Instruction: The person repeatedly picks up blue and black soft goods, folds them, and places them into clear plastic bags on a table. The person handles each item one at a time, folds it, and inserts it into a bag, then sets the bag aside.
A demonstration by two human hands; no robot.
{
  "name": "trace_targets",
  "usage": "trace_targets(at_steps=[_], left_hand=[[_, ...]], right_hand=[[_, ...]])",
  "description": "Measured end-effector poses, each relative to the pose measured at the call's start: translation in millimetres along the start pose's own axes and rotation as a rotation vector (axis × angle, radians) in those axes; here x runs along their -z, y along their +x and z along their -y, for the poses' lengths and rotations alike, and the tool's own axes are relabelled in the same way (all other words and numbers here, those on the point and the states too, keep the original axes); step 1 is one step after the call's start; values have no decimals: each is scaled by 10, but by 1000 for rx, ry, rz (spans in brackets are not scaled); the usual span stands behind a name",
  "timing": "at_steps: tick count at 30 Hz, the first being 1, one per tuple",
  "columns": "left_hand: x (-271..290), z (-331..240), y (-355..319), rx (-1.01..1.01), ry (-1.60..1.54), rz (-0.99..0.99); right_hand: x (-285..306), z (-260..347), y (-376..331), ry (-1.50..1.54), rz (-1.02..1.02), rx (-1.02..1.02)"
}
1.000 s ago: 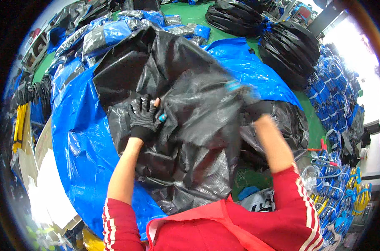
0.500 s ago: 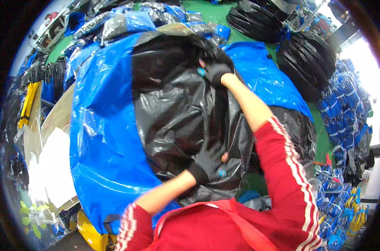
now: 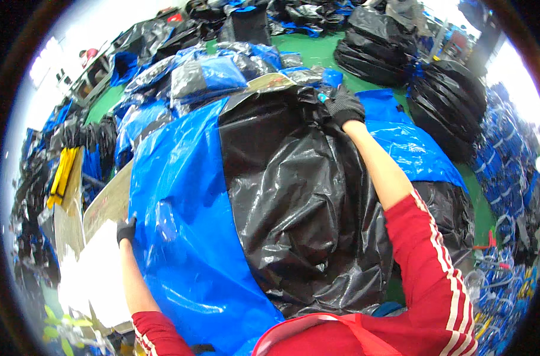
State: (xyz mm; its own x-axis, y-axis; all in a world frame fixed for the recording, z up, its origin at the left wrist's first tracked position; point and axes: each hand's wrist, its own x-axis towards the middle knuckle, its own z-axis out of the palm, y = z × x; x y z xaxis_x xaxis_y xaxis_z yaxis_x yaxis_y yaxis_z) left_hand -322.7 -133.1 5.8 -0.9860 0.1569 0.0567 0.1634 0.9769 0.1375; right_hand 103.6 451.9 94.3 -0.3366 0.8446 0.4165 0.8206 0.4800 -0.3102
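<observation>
A large, glossy blue-and-black plastic sheet is spread in front of me, its blue part on the left and its creased black part on the right. My left hand, in a dark glove, is at the left edge of the blue part; its fingers are too small and partly hidden to tell their grip. At the far right corner of the black part, my right hand is closed on the sheet's edge. That glove is dark grey, with a blue fingertip showing. The near edge disappears beneath my red top.
Wrapped blue-and-grey packages lie beyond the sheet. Black bundles stand at the far right, above another blue-and-black piece. Blue coiled straps are stacked on the right. A pale board and white sheets are at the left.
My left hand has gone from the near black part to the left blue edge. My right hand has moved to the far corner. The view has shifted, showing more of the background.
</observation>
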Motion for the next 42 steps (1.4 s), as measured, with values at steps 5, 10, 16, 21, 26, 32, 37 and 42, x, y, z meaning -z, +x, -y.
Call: trace_targets(at_steps=[5, 10, 16, 21, 26, 32, 37, 42], left_hand=[[-123, 207, 185, 190, -844, 645], [24, 271, -172, -93, -1019, -115], [-204, 474, -337, 42, -437, -392], [-8, -508, -1281, -552, -147, -287], [-56, -1760, -2159, -1122, -61, -42], [90, -2157, -2352, -827, -128, 276], [22, -2391, -2632, -1142, -149, 69], [-268, -2460, -2592, -1089, -59, 104]], right_hand=[[-111, 8, 136, -81, 313, 54], [157, -37, 578, -202, -87, 291], [184, 496, 566, -7, -333, 497], [-32, 252, -706, -316, 242, 938], [-471, 293, -204, 55, 411, 778], [-146, 1116, 705, -41, -51, 558], [767, 519, -514, -129, 48, 815], [1066, -793, -1257, -320, 507, 59]])
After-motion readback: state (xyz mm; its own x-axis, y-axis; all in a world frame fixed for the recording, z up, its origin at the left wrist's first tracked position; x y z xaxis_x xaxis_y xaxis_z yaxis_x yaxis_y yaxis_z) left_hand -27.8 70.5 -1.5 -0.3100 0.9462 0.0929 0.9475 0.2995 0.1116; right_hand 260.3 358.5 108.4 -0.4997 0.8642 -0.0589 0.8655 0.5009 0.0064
